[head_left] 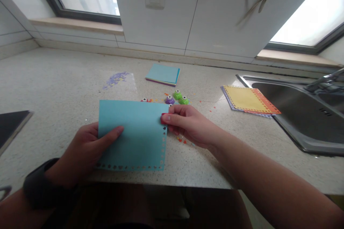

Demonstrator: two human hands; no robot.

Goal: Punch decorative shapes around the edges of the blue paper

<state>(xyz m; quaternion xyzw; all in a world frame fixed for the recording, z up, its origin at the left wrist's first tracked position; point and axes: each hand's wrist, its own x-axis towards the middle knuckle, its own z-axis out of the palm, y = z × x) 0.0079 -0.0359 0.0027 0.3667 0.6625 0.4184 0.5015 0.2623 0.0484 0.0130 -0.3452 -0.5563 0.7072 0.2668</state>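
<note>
"Where's the blue sheet (134, 125)?"

"Btwn the person's hands, near the front edge of the bench (67, 64); can't tell if it touches. Holes run along its bottom edge and up much of the R edge."

"L hand (87, 143)?"

"Pinching the sheet's L side: thumb flat across the front, pointing up and R, other fingers hidden behind. Dark wristband (44, 186) on that wrist."

"R hand (185, 123)?"

"Closed on a small red punch (163, 118) at the sheet's R edge, nr the top corner. Thumb on top, fingers curled under; forearm slants in from lower R."

"And beyond?"

"Just past the sheet, a purple punch (169, 100) w/ two green punches (177, 95) beside it. Farther back, a paper stack (162, 73), lt blue on top; purple confetti (116, 79) back L. Far R, yellow & orange punched sheets (244, 98) by the sink (295, 114)."
</note>
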